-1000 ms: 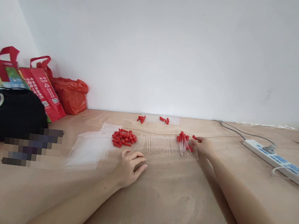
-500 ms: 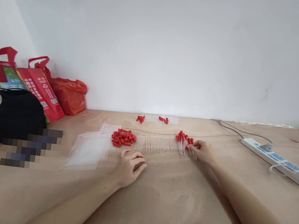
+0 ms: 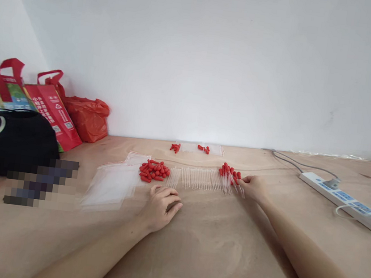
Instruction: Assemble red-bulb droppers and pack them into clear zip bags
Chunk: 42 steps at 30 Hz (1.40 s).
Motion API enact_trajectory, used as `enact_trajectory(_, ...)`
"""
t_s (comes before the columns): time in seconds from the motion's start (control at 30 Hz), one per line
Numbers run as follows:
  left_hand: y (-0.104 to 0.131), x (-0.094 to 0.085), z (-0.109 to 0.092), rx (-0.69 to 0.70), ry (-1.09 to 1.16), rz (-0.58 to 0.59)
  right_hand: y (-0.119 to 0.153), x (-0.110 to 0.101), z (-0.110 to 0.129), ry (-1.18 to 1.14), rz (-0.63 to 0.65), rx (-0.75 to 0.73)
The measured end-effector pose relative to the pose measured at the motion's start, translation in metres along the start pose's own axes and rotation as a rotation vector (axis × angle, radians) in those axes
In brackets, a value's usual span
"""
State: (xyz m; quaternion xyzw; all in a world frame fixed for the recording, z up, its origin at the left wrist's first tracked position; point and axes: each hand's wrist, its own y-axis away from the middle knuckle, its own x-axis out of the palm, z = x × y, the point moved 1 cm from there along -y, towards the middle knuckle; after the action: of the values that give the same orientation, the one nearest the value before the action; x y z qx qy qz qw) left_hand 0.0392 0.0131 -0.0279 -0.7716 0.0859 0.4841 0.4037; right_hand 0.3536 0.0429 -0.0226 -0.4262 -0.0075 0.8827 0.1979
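My left hand (image 3: 163, 206) rests on the wooden table with its fingers loosely apart and nothing in it. Just beyond it lie a row of thin clear glass tubes (image 3: 197, 179) and a heap of red rubber bulbs (image 3: 154, 171). My right hand (image 3: 251, 186) is at the right end of the row, thumb and fingertips pinched on a dropper whose grip is partly hidden. Beside its fingertips is a bunch of droppers (image 3: 227, 173), red bulbs at the far end and clear tubes towards me.
Flat clear zip bags (image 3: 110, 186) lie to the left. Near the wall, another clear bag (image 3: 217, 149) lies with small red bulbs (image 3: 203, 149). A power strip (image 3: 344, 194) is at right; a black bag (image 3: 24, 142), a red carrier bag (image 3: 55, 111) and a red plastic bag (image 3: 88, 118) stand at left.
My right fingertips have shifted slightly to the right, away from the bunch of droppers. My left hand stays in place; the view has moved a little.
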Motion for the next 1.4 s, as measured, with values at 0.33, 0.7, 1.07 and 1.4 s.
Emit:
enact_trajectory(0.33,-0.043,-0.002,0.006,-0.419,-0.261,0.048,0.065,0.017,0.039,-0.186,0.268,-0.515)
enact_trajectory(0.7,-0.104,0.034,0.016,-0.726,-0.357,0.201,0.078,0.031,0.050,-0.007,0.196,-0.638)
enact_trajectory(1.07,-0.109,0.019,0.011,-0.569,-0.320,0.143,0.078,0.042,0.046,-0.057,0.041,-0.700)
enact_trajectory(1.4,-0.023,-0.017,-0.009,0.176,-0.097,-0.018,0.081,0.040,0.058,-0.347,0.108,-0.712)
